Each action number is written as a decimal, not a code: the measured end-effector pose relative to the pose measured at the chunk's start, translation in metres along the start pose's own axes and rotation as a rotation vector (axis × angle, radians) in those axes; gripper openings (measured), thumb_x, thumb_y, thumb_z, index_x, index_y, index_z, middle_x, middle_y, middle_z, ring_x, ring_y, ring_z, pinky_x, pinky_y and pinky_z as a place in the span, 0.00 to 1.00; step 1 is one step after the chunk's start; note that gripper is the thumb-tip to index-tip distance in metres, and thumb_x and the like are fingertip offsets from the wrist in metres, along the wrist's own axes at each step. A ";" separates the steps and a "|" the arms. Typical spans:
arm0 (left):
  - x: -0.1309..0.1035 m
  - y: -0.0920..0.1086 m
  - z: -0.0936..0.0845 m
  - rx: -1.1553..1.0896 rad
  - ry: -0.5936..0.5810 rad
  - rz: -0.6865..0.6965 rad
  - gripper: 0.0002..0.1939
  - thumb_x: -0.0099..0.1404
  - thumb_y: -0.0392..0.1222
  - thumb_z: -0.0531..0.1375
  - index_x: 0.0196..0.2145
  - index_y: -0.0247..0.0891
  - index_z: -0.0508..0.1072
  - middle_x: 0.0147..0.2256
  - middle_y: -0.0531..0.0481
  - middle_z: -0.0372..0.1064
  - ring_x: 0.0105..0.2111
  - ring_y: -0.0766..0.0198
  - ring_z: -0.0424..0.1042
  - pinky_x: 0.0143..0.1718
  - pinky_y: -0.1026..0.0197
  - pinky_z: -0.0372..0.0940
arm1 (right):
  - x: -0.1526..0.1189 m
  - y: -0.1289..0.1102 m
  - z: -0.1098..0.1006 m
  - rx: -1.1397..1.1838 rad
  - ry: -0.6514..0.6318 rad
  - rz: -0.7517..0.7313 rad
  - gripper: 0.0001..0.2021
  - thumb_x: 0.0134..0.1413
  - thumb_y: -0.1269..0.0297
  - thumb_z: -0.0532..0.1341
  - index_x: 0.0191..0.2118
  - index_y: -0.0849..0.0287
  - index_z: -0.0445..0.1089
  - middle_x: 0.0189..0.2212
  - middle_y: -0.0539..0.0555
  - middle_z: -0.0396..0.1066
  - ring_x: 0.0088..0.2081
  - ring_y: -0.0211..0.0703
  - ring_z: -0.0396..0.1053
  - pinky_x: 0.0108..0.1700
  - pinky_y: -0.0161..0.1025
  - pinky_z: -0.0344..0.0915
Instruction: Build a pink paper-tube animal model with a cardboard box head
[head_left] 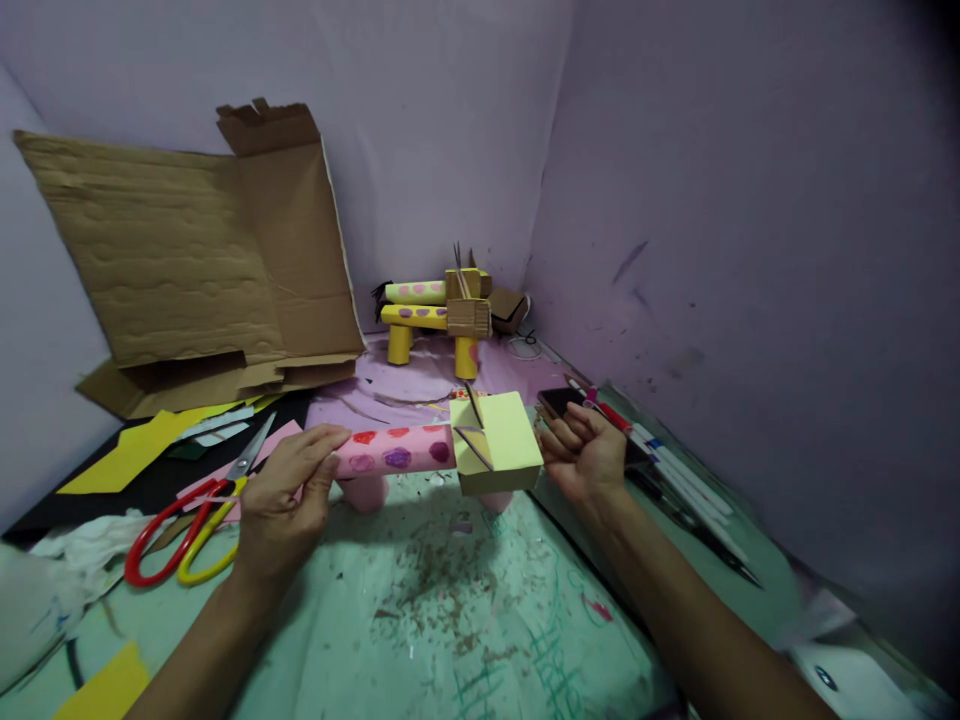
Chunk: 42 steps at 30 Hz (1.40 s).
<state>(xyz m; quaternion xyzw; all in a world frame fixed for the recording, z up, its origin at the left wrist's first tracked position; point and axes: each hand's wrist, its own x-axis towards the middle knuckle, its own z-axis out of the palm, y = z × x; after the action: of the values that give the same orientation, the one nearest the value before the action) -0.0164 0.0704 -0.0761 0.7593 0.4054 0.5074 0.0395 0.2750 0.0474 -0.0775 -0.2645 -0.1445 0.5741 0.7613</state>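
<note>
A paper animal model stands on the green surface before me, with a pink paper tube [401,450] for a body, spotted in red and purple. Its pale yellow box head [502,440] carries pointed ear-like pieces, and short pink legs show beneath. My left hand [289,490] pinches the tube's left end between thumb and fingers. My right hand [589,450] is closed with fingers curled, just right of the box head; what it holds, if anything, is hidden. I cannot tell whether it touches the box.
Red-and-yellow scissors [199,540] lie left, near yellow paper [135,455]. Opened cardboard [195,260] leans against the back wall. Two similar yellow models [435,315] stand behind. Several pens [679,480] and a dark flat object [559,402] lie right. Scraps [442,590] litter the green surface.
</note>
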 end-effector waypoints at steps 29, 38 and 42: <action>-0.001 -0.004 -0.001 0.032 0.013 0.084 0.10 0.62 0.35 0.56 0.40 0.36 0.74 0.39 0.46 0.74 0.44 0.58 0.70 0.48 0.54 0.65 | 0.005 0.003 -0.003 -0.062 0.071 -0.077 0.17 0.43 0.69 0.59 0.10 0.56 0.54 0.05 0.45 0.59 0.24 0.41 0.75 0.41 0.36 0.70; -0.001 -0.004 0.000 0.025 0.023 0.088 0.11 0.62 0.35 0.56 0.40 0.39 0.74 0.39 0.48 0.74 0.44 0.58 0.71 0.47 0.55 0.66 | 0.004 0.002 -0.003 -0.139 0.059 -0.093 0.09 0.43 0.63 0.61 0.17 0.57 0.68 0.25 0.55 0.78 0.34 0.42 0.76 0.47 0.38 0.66; 0.000 -0.002 0.000 0.021 0.033 0.104 0.10 0.62 0.34 0.55 0.39 0.37 0.75 0.38 0.46 0.74 0.42 0.59 0.71 0.46 0.55 0.66 | -0.013 0.004 0.004 -0.278 -0.236 -0.182 0.15 0.41 0.47 0.63 0.25 0.54 0.70 0.42 0.55 0.76 0.50 0.50 0.68 0.55 0.46 0.60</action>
<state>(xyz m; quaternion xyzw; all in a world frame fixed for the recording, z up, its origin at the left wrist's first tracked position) -0.0173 0.0717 -0.0773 0.7713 0.3711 0.5170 -0.0015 0.2656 0.0374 -0.0753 -0.2839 -0.3339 0.5043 0.7440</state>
